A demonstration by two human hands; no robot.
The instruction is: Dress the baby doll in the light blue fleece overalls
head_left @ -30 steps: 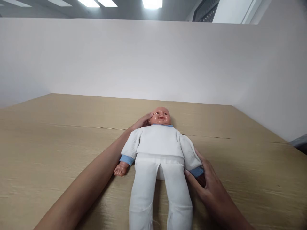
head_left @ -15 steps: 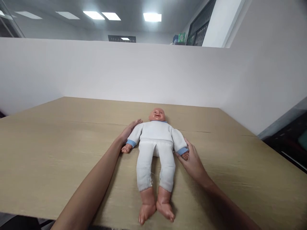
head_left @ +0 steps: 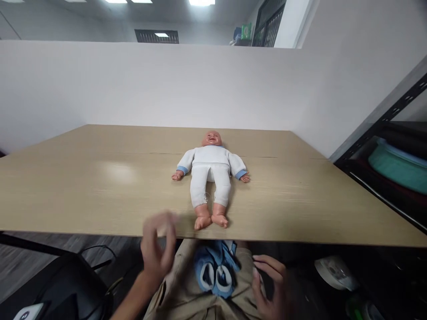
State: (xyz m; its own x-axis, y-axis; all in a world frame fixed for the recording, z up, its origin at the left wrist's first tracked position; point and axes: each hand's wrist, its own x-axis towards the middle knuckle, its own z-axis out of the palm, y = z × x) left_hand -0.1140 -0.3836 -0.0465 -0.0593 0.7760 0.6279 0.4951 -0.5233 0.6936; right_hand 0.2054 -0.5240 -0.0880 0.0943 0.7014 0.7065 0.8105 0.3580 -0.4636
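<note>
Doll dressing: both hands at the lap, off the doll.
1 doll (head_left: 211,171) lies face up on the tabletop (head_left: 100,186), feet at the near edge. Left hand (head_left: 158,249), blurred, fingers curled and empty, hangs below that edge; right hand (head_left: 271,284), fingers apart, rests just beside 1 blue garment (head_left: 215,271) on the lap. Next move likely calls for gripping that garment.

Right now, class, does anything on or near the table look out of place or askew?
The doll lies flat and straight on the table, clothes intact. One oddity: a small blue garment sits on the person's lap below the table edge, between the left hand and right hand.
</note>
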